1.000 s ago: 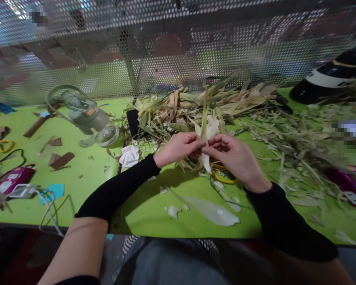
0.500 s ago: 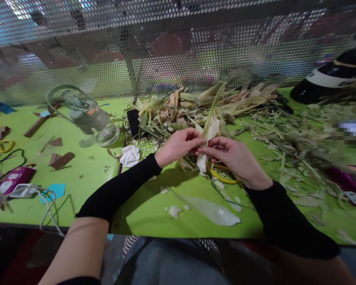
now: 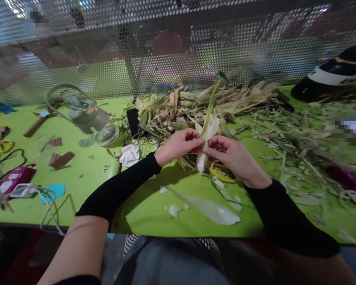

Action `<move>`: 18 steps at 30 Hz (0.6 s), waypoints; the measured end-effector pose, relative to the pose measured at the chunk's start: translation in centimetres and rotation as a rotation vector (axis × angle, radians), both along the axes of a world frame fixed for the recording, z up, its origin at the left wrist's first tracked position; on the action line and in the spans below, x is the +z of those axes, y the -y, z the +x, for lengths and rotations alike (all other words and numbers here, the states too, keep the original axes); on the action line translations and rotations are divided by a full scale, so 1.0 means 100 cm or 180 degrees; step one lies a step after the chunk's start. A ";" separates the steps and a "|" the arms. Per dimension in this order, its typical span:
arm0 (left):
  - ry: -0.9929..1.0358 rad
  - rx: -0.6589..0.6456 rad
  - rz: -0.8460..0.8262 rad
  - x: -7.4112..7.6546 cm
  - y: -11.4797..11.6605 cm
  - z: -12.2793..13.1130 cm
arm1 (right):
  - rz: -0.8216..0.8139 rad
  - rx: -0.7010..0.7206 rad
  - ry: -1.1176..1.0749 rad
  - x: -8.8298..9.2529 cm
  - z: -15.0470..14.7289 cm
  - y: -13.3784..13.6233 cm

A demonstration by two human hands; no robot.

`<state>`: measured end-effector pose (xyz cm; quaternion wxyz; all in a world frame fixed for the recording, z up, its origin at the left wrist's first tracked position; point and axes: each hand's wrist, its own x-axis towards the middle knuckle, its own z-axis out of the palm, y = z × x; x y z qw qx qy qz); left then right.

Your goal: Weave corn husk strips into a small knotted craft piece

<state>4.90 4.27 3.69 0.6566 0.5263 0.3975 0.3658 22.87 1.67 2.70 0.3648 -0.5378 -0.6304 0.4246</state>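
Note:
Between my fingers stands a pale corn husk piece (image 3: 209, 128) with a long green strip rising from its top and a whitish lower end. My left hand (image 3: 184, 144) pinches it from the left, thumb and forefinger closed. From the right, my right hand (image 3: 228, 156) grips the same husk with curled fingers. Yellow-handled scissors (image 3: 222, 176), only partly visible, lie under the right hand. In front of me on the green table (image 3: 142, 209) is a broad, pale husk leaf (image 3: 213, 210), with a few small scraps (image 3: 175, 211) beside it.
Heaped corn husks (image 3: 178, 105) line the back by a perforated metal screen (image 3: 166, 51). Shredded husk (image 3: 284, 138) spreads to the right. A large clear bottle (image 3: 90, 114), crumpled tissue (image 3: 129, 155) and black phone-like slab (image 3: 133, 122) stand left of my hands. Cables (image 3: 49, 209) hang over the front edge.
The fingers of both hands have shifted slightly on the husk, and its green strip leans a little further left. Everything else stays in place.

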 end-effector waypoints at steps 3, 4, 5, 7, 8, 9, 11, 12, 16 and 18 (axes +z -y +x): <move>0.0017 0.0156 -0.0022 -0.001 -0.002 0.000 | 0.0256 -0.0130 0.0180 -0.003 0.000 0.000; 0.0049 0.0264 -0.0047 -0.001 -0.003 0.000 | 0.0359 -0.0158 0.0330 -0.003 0.000 0.000; 0.0083 0.0380 -0.0083 -0.001 -0.003 0.000 | 0.0447 -0.0167 0.0503 -0.004 0.000 0.001; 0.0129 0.0591 -0.0181 0.000 -0.004 0.000 | 0.0558 -0.0145 0.0833 -0.004 -0.002 0.002; 0.0144 0.0663 -0.0232 0.000 -0.004 0.000 | 0.0597 -0.0124 0.0954 -0.003 -0.002 0.003; 0.0156 0.0710 -0.0278 0.001 -0.005 0.000 | 0.0640 -0.0103 0.1042 -0.003 -0.003 0.003; 0.0182 0.0740 -0.0345 0.001 -0.004 0.000 | 0.0731 -0.0093 0.1156 -0.004 -0.005 0.003; 0.0204 0.0745 -0.0364 0.001 -0.004 0.000 | 0.0759 -0.0107 0.1182 -0.004 -0.005 0.003; 0.0294 0.0760 -0.0418 0.002 -0.004 0.000 | 0.0576 -0.0126 0.1057 -0.007 -0.008 0.002; 0.0332 0.0770 -0.0452 0.003 -0.003 0.000 | 0.0476 -0.0124 0.1013 -0.008 -0.008 0.001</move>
